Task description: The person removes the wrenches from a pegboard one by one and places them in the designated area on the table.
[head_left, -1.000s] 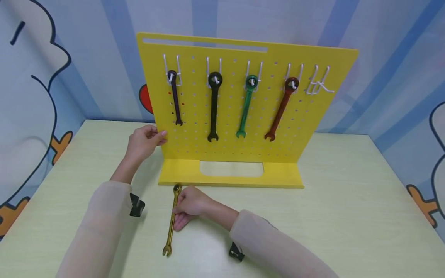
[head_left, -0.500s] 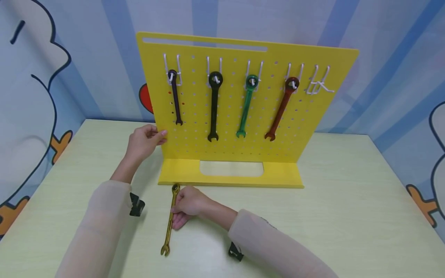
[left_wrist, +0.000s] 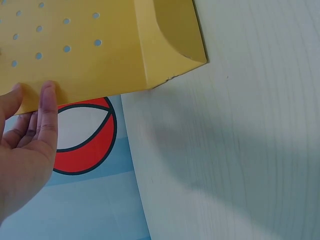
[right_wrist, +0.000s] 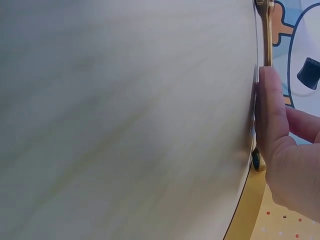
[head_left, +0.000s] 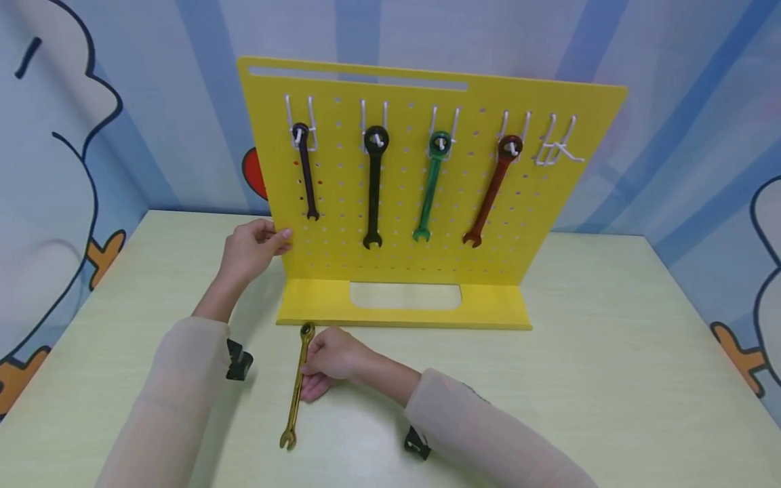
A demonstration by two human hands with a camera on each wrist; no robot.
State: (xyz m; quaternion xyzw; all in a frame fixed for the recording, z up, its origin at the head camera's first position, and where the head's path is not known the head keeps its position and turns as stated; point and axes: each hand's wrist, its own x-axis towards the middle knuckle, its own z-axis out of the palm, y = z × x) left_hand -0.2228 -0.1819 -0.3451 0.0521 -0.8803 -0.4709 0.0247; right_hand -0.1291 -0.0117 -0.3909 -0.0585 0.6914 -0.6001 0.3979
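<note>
Gold wrench (head_left: 295, 405) is at the desk (head_left: 616, 339), just in front of the left end of the yellow pegboard's base, its ring end towards the board and its open-jawed end towards the person. Whether it lies flat on the surface or is slightly raised, I cannot tell. The person's right hand (head_left: 329, 359) pinches it along the upper part of the shaft, coming in from the right side; in the right wrist view the fingers (right_wrist: 272, 100) run alongside the shaft, close to the desk.

The left hand (head_left: 253, 245) grips the left edge of the yellow pegboard (head_left: 399, 213), low down, with the thumb on the edge; in the left wrist view some of its fingers pass behind the board.

Four wrenches hang by their ring ends from white hooks on the board. From left to right they are a small dark purple wrench (head_left: 307, 176), a larger black wrench (head_left: 375, 190), a green wrench (head_left: 431, 186) and a red-brown wrench (head_left: 491, 190), the last two tilted. A fifth hook (head_left: 560, 144) stands at the far right. Behind everything is a blue striped backdrop (head_left: 421, 34) with cartoon figures. Both forearms wear pale sleeves (head_left: 167, 400).
</note>
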